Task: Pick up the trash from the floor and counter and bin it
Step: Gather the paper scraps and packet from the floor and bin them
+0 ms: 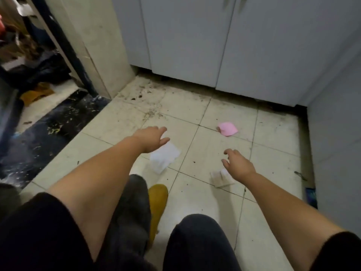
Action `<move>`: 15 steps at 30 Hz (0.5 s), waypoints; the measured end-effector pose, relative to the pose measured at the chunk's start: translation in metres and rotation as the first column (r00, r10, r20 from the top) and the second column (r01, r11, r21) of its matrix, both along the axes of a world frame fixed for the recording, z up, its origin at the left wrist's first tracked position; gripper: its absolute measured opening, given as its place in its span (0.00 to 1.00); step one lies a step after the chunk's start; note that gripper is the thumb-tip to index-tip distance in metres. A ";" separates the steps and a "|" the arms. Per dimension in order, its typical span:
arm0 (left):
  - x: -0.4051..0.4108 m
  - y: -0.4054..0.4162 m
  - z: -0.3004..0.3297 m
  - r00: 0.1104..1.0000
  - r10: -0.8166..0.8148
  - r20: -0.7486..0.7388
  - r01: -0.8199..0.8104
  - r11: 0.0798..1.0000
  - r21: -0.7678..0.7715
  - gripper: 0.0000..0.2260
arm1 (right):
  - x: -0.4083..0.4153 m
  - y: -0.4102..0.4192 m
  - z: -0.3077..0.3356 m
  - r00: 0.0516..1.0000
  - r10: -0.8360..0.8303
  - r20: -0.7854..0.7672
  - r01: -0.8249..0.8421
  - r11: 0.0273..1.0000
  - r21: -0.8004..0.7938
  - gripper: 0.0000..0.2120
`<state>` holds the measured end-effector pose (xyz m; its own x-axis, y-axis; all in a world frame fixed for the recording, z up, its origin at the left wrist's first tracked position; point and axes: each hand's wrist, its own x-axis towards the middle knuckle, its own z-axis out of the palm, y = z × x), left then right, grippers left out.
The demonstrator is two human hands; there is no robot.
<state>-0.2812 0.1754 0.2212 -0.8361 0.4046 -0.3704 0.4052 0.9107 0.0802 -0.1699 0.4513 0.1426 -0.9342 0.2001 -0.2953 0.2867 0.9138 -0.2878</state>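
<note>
A lived-in home, most likely its kitchen corner. Beyond both outstretched hands stand pale cabinet doors (pixel 195 45) with metal handles, raised off a grubby cream tiled floor (pixel 195 192) strewn with crumbs and dirt. Far left of the left hand (pixel 151 136), past a pale pillar (pixel 97 45) and a black marble threshold (pixel 48 130), a doorway opens onto a heap of clothes (pixel 35 75) in another room.

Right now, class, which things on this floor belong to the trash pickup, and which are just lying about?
Job:
white tissue
small paper
pink paper
left hand
right hand

Lying about:
yellow slipper
cabinet
clothes pile
</note>
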 end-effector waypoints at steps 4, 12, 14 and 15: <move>-0.038 0.030 -0.034 0.996 0.052 0.066 -0.061 0.988 0.141 0.24 | -0.008 0.029 -0.022 0.975 -0.175 0.133 0.181 0.983 -0.030 0.20; -0.064 0.022 -0.196 0.971 0.063 0.233 -0.037 0.993 -0.116 0.30 | -0.021 0.028 -0.122 0.890 -0.244 0.384 0.294 0.952 -0.078 0.34; -0.069 0.019 -0.225 0.961 0.093 0.260 -0.059 0.989 -0.136 0.32 | -0.022 0.020 -0.148 0.890 -0.209 0.406 0.253 0.966 -0.057 0.36; -0.073 0.017 -0.237 0.952 0.114 0.283 -0.077 0.987 -0.138 0.34 | -0.024 0.017 -0.158 0.887 -0.207 0.413 0.243 0.969 -0.038 0.35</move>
